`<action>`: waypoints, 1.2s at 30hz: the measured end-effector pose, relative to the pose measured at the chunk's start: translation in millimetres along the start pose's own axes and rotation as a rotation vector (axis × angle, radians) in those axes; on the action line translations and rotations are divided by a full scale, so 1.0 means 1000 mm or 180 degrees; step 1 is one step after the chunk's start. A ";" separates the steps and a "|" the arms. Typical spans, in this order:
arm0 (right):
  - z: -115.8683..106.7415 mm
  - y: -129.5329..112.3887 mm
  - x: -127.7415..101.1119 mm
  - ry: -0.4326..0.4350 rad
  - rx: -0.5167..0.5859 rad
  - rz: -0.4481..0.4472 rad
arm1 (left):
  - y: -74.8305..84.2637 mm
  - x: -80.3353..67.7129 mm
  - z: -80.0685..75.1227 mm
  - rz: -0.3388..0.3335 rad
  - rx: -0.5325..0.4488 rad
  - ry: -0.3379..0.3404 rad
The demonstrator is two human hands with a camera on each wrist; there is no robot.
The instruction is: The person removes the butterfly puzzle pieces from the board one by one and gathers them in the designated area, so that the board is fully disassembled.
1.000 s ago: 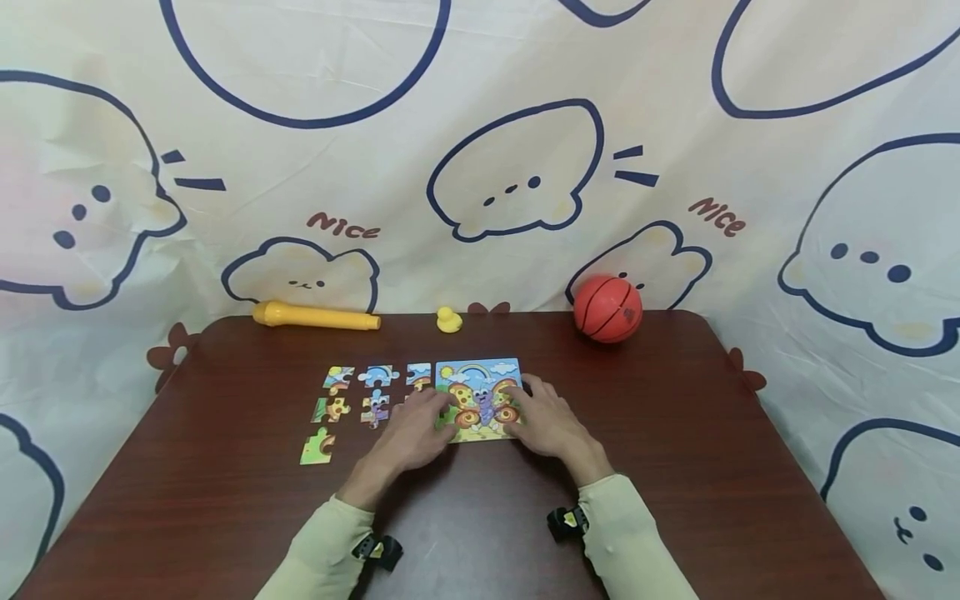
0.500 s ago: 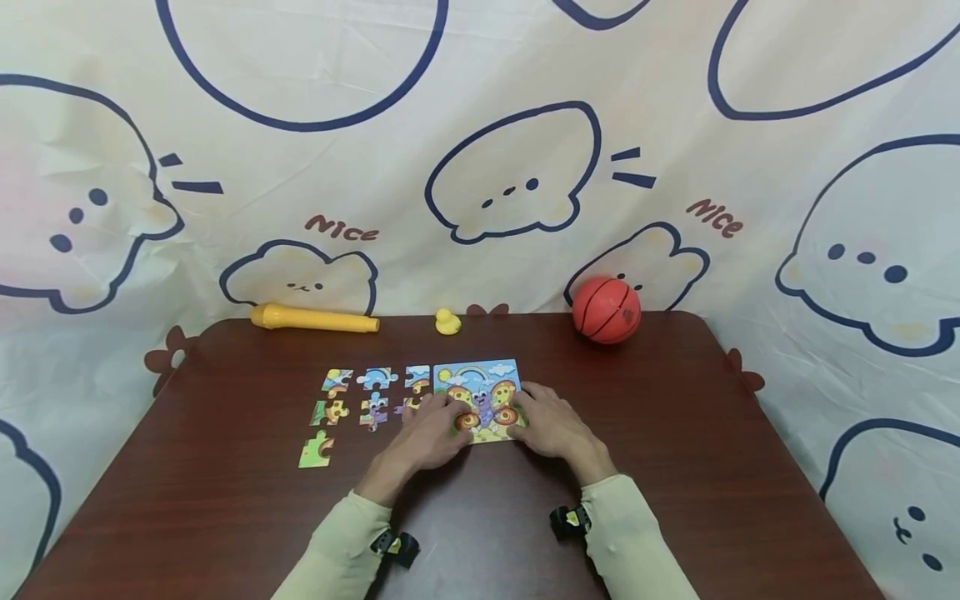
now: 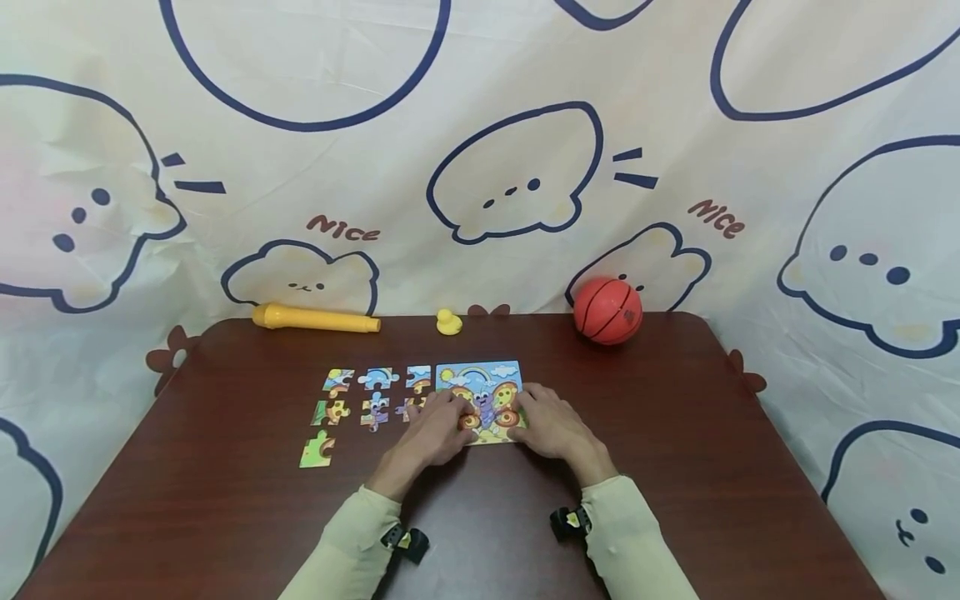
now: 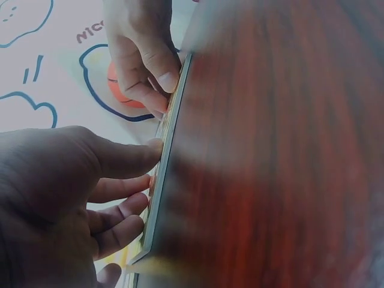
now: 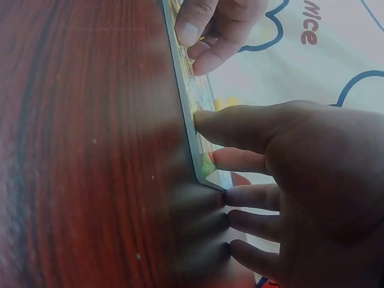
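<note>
A butterfly puzzle board (image 3: 480, 375) lies flat on the dark wooden table (image 3: 675, 433). My left hand (image 3: 450, 410) rests on its left half and my right hand (image 3: 529, 405) on its right half, fingers fairly straight. In the left wrist view the left hand (image 4: 129, 192) has its thumb against the board's near edge (image 4: 171, 138) and its fingers on top. The right wrist view shows the right hand (image 5: 234, 180) the same way on the board (image 5: 186, 102), its outer fingers on the table past the corner. Several loose puzzle pieces (image 3: 375, 410) lie just left of the board.
A yellow torch-shaped toy (image 3: 315, 317), a small yellow duck (image 3: 448, 322) and an orange basketball (image 3: 608, 310) stand along the table's far edge. A printed cloth (image 3: 517, 167) hangs behind. One loose piece (image 3: 317, 448) lies apart at the lower left.
My left hand and forearm have slid a little to the right, further onto the board. The right hand and the board have hardly moved.
</note>
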State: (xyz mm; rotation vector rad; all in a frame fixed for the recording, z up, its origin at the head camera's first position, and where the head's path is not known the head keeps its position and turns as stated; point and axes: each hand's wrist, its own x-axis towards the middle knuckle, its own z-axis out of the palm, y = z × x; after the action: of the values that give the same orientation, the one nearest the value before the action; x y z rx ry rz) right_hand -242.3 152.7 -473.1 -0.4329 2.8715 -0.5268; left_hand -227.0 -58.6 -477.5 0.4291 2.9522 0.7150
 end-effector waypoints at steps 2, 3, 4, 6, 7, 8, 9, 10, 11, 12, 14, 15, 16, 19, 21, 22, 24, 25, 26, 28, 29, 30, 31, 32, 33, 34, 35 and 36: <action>0.000 0.000 -0.001 0.0005 0.0000 -0.0007 | 0.000 0.000 0.001 -0.0017 -0.0033 -0.0008; 0.000 0.000 -0.001 0.0007 -0.0003 -0.0009 | 0.000 0.000 0.001 -0.0025 -0.0039 -0.0009; 0.000 0.000 -0.001 0.0004 -0.0001 -0.0003 | 0.000 0.000 0.001 -0.0032 -0.0049 -0.0005; 0.000 0.000 -0.001 0.0011 -0.0004 -0.0002 | 0.000 0.001 0.001 -0.0040 -0.0071 0.0003; 0.000 0.000 -0.001 0.0010 -0.0006 0.0004 | 0.000 0.002 0.001 -0.0039 -0.0066 0.0010; 0.000 0.000 0.000 0.0008 -0.0010 0.0011 | -0.001 0.002 0.001 -0.0033 -0.0070 0.0017; 0.000 0.000 0.000 0.0003 -0.0007 0.0023 | -0.001 0.002 0.001 -0.0025 -0.0075 0.0023; 0.000 0.000 0.000 0.0004 -0.0001 0.0023 | -0.001 0.003 0.001 -0.0019 -0.0084 0.0027; 0.000 0.000 0.000 0.0005 0.0001 0.0025 | -0.001 0.003 0.001 -0.0015 -0.0088 0.0033; 0.000 0.000 0.000 0.0001 0.0003 0.0027 | -0.002 0.003 0.001 -0.0013 -0.0100 0.0038; -0.001 0.000 0.000 -0.0004 -0.0004 0.0023 | -0.002 0.004 0.002 0.0001 -0.0135 0.0062; -0.001 -0.001 0.000 -0.0006 -0.0003 0.0020 | -0.002 0.004 0.003 0.0009 -0.0151 0.0080; -0.002 -0.001 0.000 -0.0007 -0.0004 0.0015 | -0.002 0.005 0.003 0.0017 -0.0162 0.0102; -0.002 0.000 -0.001 -0.0009 -0.0016 -0.0007 | -0.003 0.005 0.004 0.0068 -0.0194 0.0167; -0.002 0.000 0.000 -0.0009 -0.0014 -0.0020 | -0.003 0.005 0.004 0.0118 -0.0208 0.0211; -0.001 0.001 0.000 -0.0007 -0.0015 -0.0023 | -0.003 0.005 0.005 0.0138 -0.0214 0.0223; -0.001 0.001 0.000 -0.0001 -0.0015 -0.0030 | -0.004 0.004 0.006 0.0177 -0.0223 0.0243; -0.001 0.002 0.000 0.0002 -0.0011 -0.0030 | -0.005 0.004 0.006 0.0197 -0.0232 0.0251; -0.001 0.002 0.000 0.0005 -0.0010 -0.0026 | -0.005 0.004 0.006 0.0209 -0.0248 0.0251; 0.000 0.002 0.000 0.0008 -0.0009 -0.0024 | -0.006 0.004 0.005 0.0234 -0.0289 0.0245; 0.000 0.002 0.000 0.0009 -0.0009 -0.0025 | -0.006 0.004 0.005 0.0259 -0.0312 0.0247; 0.000 0.002 0.000 0.0008 -0.0008 -0.0024 | -0.006 0.003 0.004 0.0283 -0.0344 0.0245; 0.000 0.002 0.000 0.0007 -0.0006 -0.0021 | -0.006 0.003 0.003 0.0296 -0.0384 0.0241; 0.000 0.002 0.000 0.0005 -0.0009 -0.0021 | -0.007 0.003 0.003 0.0312 -0.0408 0.0245; 0.000 0.002 0.000 0.0003 -0.0008 -0.0022 | -0.007 0.002 0.002 0.0334 -0.0435 0.0262; 0.000 0.002 0.000 0.0001 -0.0009 -0.0023 | -0.007 0.001 0.001 0.0337 -0.0443 0.0276; 0.000 0.002 0.000 -0.0001 -0.0012 -0.0023 | -0.008 0.000 0.001 0.0352 -0.0436 0.0303; 0.000 0.002 0.000 -0.0001 -0.0012 -0.0020 | -0.008 0.000 0.000 0.0350 -0.0426 0.0328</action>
State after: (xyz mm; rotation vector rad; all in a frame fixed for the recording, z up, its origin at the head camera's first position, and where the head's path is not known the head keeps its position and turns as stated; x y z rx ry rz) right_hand -242.8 155.0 -473.6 -0.4428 2.8721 -0.5223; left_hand -228.7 -65.9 -481.4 0.5629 2.9698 0.9686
